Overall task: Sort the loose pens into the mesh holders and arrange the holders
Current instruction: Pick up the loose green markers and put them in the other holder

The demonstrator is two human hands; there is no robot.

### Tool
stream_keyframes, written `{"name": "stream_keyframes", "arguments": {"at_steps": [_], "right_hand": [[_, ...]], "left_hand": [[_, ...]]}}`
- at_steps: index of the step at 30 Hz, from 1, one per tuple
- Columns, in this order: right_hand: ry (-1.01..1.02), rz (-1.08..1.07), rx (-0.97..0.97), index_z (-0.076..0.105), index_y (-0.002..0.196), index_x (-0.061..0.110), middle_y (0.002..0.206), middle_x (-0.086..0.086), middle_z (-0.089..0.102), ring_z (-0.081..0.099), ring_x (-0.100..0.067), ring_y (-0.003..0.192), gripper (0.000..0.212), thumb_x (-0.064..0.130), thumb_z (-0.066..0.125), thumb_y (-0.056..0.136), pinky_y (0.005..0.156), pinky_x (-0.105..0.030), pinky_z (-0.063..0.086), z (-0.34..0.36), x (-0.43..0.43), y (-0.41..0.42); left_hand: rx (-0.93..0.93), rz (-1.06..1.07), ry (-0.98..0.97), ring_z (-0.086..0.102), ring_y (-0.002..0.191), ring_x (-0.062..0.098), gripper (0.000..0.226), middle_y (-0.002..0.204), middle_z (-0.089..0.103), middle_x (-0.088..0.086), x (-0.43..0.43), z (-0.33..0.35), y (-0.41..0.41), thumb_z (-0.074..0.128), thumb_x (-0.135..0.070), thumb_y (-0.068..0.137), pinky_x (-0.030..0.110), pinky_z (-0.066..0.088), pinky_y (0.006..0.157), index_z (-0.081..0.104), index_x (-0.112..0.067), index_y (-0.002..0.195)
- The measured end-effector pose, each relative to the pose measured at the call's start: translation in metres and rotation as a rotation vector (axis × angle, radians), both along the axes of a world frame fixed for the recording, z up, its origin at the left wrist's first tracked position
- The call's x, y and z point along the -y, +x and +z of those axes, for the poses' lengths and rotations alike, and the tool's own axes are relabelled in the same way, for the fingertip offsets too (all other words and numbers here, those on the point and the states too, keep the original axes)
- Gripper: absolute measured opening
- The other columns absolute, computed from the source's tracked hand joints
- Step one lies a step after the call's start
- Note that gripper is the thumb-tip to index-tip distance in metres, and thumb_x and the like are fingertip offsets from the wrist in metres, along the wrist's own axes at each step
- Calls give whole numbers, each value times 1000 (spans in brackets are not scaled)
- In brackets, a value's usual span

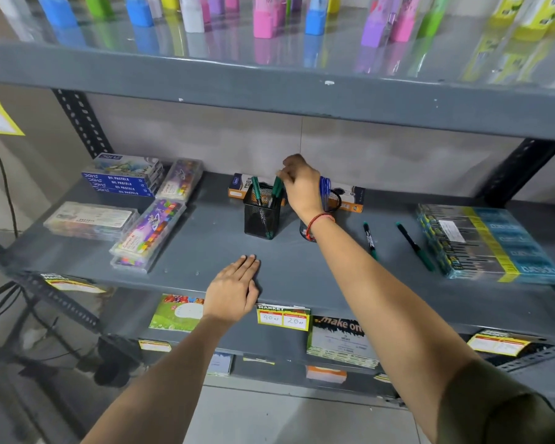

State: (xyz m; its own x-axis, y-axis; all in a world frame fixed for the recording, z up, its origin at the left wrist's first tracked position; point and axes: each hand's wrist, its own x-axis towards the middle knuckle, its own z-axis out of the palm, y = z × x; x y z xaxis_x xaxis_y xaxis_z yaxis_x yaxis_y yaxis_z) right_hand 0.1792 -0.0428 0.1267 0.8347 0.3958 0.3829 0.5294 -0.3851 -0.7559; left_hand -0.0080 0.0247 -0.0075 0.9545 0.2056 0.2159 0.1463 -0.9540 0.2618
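A square black mesh holder (261, 217) stands mid-shelf with several green pens in it. My right hand (300, 187) hovers over its right side, fingertips pinched on the top of one green pen (277, 188) that stands in the holder. Behind my right wrist a second, round mesh holder (332, 200) holds blue pens (325, 184); my arm hides most of it. Two loose green pens lie on the shelf to the right, one (370, 239) nearer, one (414, 245) farther right. My left hand (234, 288) rests flat, fingers together, on the shelf's front edge.
Oil pastel boxes (122, 177) and crayon cases (148, 235) fill the shelf's left side. A wrapped pack of pens (484, 241) lies at the right. An orange box (237, 187) sits against the back wall. Price tags (283, 317) hang on the shelf's front lip.
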Motion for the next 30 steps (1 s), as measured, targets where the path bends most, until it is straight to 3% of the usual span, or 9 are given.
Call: {"name": "stream_keyframes", "arguments": {"at_steps": [2, 5, 10, 16, 19, 22, 25, 30], "right_hand": [[18, -45, -21, 58, 111, -6, 107, -24, 68, 66, -34, 99, 22, -4, 54, 90, 89, -34, 53, -7, 14, 1], [61, -239, -66, 62, 108, -3, 107, -23, 67, 64, -36, 100, 21, -4, 53, 89, 88, -41, 54, -20, 47, 4], [-219, -555, -116, 62, 114, 2, 120, -21, 59, 51, -35, 117, 25, 8, 58, 90, 88, -40, 49, -60, 115, -4], [-503, -696, -269, 58, 114, -5, 127, -23, 48, 41, -38, 122, 37, 23, 62, 90, 96, -46, 44, -92, 153, -19], [-567, -697, -297, 57, 114, -6, 129, -23, 48, 41, -38, 123, 32, 17, 56, 92, 97, -46, 44, -99, 157, -25], [-497, -699, -294, 53, 116, -8, 129, -25, 49, 43, -39, 123, 30, 9, 52, 93, 97, -45, 45, -101, 160, -26], [-235, -711, -272, 55, 113, -9, 121, -28, 57, 53, -40, 116, 24, 6, 50, 95, 91, -43, 47, -89, 163, -21], [68, -675, -97, 63, 103, -2, 96, -26, 69, 65, -37, 92, 21, 16, 59, 93, 78, -38, 50, -36, 154, -13]], "left_hand": [[-1, 2, 2, 56, 118, 29, 54, 126, 61, 14, -1, -1, 1, 28, -25, 84, 44, 47, 98, 60, -2, 121], [-5, 3, 5, 57, 116, 30, 54, 125, 62, 15, 0, -1, 1, 29, -25, 84, 44, 47, 96, 61, -2, 120], [-6, 4, 8, 55, 119, 31, 55, 126, 61, 16, 2, -1, 1, 27, -26, 84, 44, 46, 98, 59, -1, 121], [-7, -1, 10, 56, 117, 32, 55, 124, 61, 17, 3, 1, 0, 26, -25, 84, 46, 47, 96, 60, 0, 120], [-10, 1, 15, 56, 117, 33, 56, 124, 61, 18, 3, 1, 0, 26, -25, 84, 45, 46, 96, 60, 1, 120], [-16, 1, 9, 55, 118, 33, 56, 125, 61, 18, 3, 1, 0, 26, -25, 84, 46, 45, 97, 59, 1, 121], [-15, -2, 5, 54, 120, 32, 56, 127, 60, 17, 3, 0, 0, 25, -26, 84, 45, 43, 99, 58, 0, 122], [-23, 5, 0, 55, 118, 31, 55, 126, 61, 16, 2, -2, 0, 27, -26, 84, 45, 44, 98, 59, -1, 122]]}}
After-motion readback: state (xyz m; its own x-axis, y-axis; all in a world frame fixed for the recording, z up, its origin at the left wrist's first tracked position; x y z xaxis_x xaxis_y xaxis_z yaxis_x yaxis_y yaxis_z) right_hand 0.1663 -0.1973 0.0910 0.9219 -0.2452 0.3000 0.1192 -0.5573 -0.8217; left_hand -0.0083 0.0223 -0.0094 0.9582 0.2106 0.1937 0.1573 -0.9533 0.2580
